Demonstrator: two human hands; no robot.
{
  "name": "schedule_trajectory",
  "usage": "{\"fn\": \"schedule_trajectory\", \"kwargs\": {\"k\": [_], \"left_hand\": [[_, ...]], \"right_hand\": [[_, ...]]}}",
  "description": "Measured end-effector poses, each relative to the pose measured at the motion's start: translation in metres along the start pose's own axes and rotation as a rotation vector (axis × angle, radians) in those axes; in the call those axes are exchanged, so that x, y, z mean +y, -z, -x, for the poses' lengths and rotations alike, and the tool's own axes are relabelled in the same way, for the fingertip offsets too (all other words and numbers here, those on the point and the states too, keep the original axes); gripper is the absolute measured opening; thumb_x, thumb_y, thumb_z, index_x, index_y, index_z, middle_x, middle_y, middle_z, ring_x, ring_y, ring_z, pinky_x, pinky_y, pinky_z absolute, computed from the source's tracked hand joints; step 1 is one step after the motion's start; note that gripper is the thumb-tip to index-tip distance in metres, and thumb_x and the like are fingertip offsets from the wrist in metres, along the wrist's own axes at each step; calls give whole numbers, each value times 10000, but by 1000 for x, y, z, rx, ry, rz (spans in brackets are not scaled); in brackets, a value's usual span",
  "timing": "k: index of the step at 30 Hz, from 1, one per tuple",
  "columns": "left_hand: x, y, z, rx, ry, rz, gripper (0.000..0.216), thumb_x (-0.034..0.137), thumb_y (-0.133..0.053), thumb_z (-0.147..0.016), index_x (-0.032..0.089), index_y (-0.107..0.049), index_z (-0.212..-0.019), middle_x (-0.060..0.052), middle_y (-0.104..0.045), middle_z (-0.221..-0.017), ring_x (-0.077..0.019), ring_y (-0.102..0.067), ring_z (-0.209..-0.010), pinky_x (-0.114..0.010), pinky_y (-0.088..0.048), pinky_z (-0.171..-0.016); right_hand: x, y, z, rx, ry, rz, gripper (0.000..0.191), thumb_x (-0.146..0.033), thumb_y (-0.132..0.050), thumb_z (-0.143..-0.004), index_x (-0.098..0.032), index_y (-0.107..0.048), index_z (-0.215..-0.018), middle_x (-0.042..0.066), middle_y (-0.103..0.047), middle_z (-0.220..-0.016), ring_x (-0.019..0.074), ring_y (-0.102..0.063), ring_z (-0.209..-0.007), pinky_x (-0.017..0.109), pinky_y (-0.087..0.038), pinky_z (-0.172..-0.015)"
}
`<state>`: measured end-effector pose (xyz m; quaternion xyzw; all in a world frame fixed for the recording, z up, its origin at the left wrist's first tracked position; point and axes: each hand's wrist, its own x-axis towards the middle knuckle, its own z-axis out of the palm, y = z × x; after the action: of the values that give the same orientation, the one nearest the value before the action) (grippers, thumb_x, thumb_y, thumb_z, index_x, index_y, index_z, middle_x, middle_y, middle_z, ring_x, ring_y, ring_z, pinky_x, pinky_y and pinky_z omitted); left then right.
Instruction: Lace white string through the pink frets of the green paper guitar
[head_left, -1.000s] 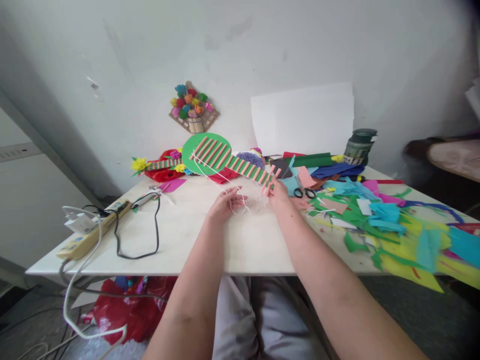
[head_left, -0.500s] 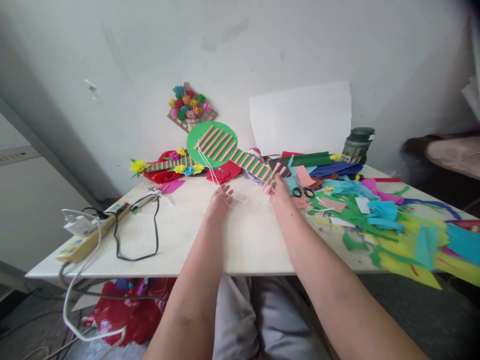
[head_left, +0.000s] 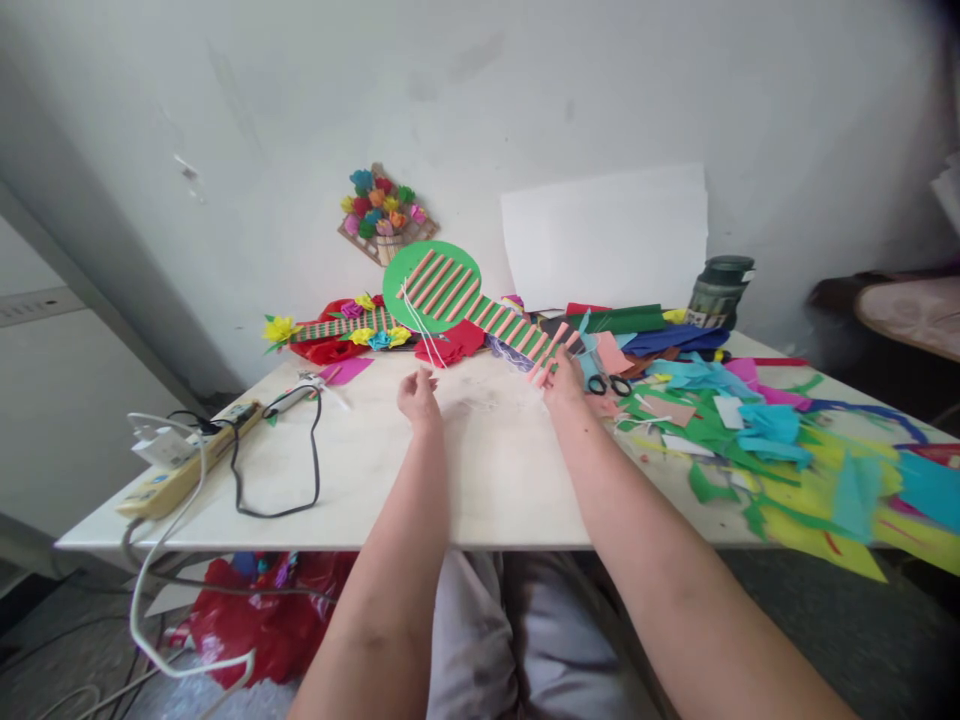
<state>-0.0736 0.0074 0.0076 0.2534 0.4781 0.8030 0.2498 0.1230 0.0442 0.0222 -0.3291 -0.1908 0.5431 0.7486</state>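
Observation:
My right hand [head_left: 562, 382] grips the lower end of a green banjo-shaped paper craft [head_left: 471, 268], lined with rows of pinkish sticks. Its round head points up and left, clear of the table. White string [head_left: 417, 310] dangles from the round part. Just below and left of the string's loose end is my left hand [head_left: 418, 396], its fingers curled closed; whatever they may hold is hidden. Close to my right hand lie scissors [head_left: 609, 386] with black handles.
Coloured paper scraps [head_left: 780, 430] cover the table's right side, with a dark jar [head_left: 718, 292] behind. A power strip [head_left: 187, 465] with cables lies left. Paper flowers [head_left: 379, 205] lean on the wall; a flower-trimmed stick strip [head_left: 337, 328] lies below them.
My left hand has moved left from the hanging string, and its spread fingers have curled closed. The craft stays in my right hand, almost unmoved.

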Motion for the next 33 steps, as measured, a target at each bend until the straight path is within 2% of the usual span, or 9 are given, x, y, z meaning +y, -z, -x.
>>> {"fn": "schedule_trajectory", "kwargs": {"k": [2,3,10,16,20,22,25,29,33], "left_hand": [[0,-4,5,-134,-8,-28,228,353,-574,-701,139,-526,-762,-45,-587,-754,-109,-580,-591,-236,-474,-572],[0,-6,7,-158,9,-24,244,351,-597,-687,135,-528,-779,-41,-580,-747,-114,-588,-584,-236,-478,-554],[1,-4,8,-132,127,-24,358,291,-678,-649,167,-491,-929,-37,-558,-894,-96,-609,-559,-208,-482,-499],[0,-2,7,-190,107,-62,477,287,-680,-625,149,-486,-1038,25,-551,-652,-55,-491,-423,-201,-447,-445],[-3,-2,7,-365,90,-81,375,343,-657,-634,125,-586,-930,55,-477,-506,-42,-405,-388,-168,-356,-387],[-4,-2,7,-395,46,-111,324,376,-630,-657,122,-615,-858,57,-451,-466,-40,-365,-362,-172,-303,-364],[-3,-4,8,-343,-64,-165,305,423,-577,-706,135,-633,-789,59,-407,-414,-50,-334,-348,-186,-263,-367],[-3,-3,6,-210,-202,-166,292,421,-512,-763,155,-630,-749,40,-438,-447,-71,-424,-433,-189,-337,-473],[-5,3,-2,45,-121,-169,284,382,-428,-801,158,-595,-845,41,-465,-485,-89,-483,-499,-204,-383,-570]], "right_hand": [[0,-1,2,4,-5,-6,120,-318,-520,-798,-201,-497,-782,-63,-559,-640,57,-536,-507,155,-414,-428],[0,-1,2,5,-11,-5,129,-327,-527,-793,-202,-496,-781,-65,-552,-627,57,-533,-501,153,-410,-423],[1,-2,2,-23,-16,13,248,-412,-616,-715,-205,-495,-776,-79,-514,-582,53,-508,-472,142,-370,-388],[2,-2,2,-39,-27,-21,223,-378,-612,-740,-190,-493,-742,-76,-510,-564,39,-478,-454,131,-374,-388],[1,-3,3,-58,-21,-25,211,-353,-615,-743,-186,-488,-723,-75,-506,-552,36,-475,-450,122,-358,-376],[0,-3,2,-38,-16,-15,209,-353,-616,-739,-187,-488,-725,-83,-485,-532,32,-452,-425,121,-342,-363],[0,-3,2,-2,11,-15,195,-349,-591,-753,-184,-488,-729,-87,-475,-522,32,-441,-414,123,-338,-366],[1,-1,1,12,30,-14,174,-337,-559,-771,-184,-486,-733,-80,-498,-541,42,-467,-436,140,-372,-395],[1,0,0,0,26,-1,189,-358,-582,-748,-196,-486,-740,-77,-511,-566,47,-484,-457,139,-384,-397]]}}
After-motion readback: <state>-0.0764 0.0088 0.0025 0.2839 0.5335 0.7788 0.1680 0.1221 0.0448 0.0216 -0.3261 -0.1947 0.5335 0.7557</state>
